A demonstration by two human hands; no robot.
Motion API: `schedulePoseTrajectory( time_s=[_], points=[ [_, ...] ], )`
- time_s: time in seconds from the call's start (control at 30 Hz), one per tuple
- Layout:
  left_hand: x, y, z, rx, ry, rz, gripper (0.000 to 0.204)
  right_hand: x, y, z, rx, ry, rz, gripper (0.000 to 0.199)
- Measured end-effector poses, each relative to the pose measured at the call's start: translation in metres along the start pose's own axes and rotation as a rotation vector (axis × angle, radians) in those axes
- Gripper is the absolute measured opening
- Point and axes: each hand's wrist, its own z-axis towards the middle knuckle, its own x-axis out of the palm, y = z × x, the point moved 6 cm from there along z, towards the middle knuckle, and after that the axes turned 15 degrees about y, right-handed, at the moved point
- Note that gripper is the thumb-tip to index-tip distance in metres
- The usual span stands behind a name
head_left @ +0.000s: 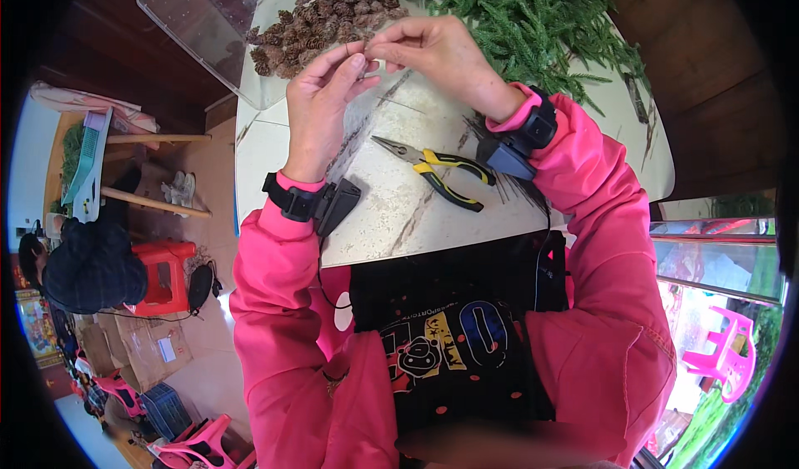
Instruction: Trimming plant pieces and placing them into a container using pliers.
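My left hand [323, 103] and my right hand [441, 59] meet over the far part of the table, fingertips pinched close together. Whatever they hold between them is too small to make out. Just beyond my fingers lies a heap of brown pine cones [333, 11]. Long-nose pliers [445, 165] with black and yellow handles rest on the tabletop below my hands, touched by neither. Thin dark wires [520, 190] lie partly under my right wrist. Green artificial fir sprigs [528, 24] are piled beyond my right hand.
The marbled white table [383, 228] has a clear plastic tray [196, 28] at its far left. To the left, a person in dark clothes [93, 265] sits by a red stool [166, 277], near cardboard boxes [141, 348]. A pink chair [724, 352] stands at the far right.
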Motion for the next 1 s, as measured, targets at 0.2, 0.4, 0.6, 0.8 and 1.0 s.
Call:
schedulePoseTrajectory(
  time_s=[0.2,0.4,0.6,0.8,1.0],
  points=[
    [0.005,0.002,0.0,-0.018,-0.009,-0.006,0.028,0.0,0.008,-0.003,-0.049,-0.005,-0.207,0.015],
    [0.02,-0.011,0.01,0.002,-0.058,-0.134,0.03,-0.026,0.04,-0.004,-0.134,-0.028,-0.33,0.02],
    [0.062,-0.026,0.045,-0.218,0.288,0.488,0.024,-0.103,0.153,-0.054,-0.064,-0.114,-0.473,0.014],
    [0.167,-0.018,0.083,0.243,0.696,1.104,0.017,-0.138,0.198,-0.101,-0.127,-0.548,-0.756,0.026],
    [0.236,-0.016,0.076,0.681,1.062,1.326,0.02,-0.127,0.203,-0.108,-0.223,-0.502,-0.752,0.027]
  ],
)
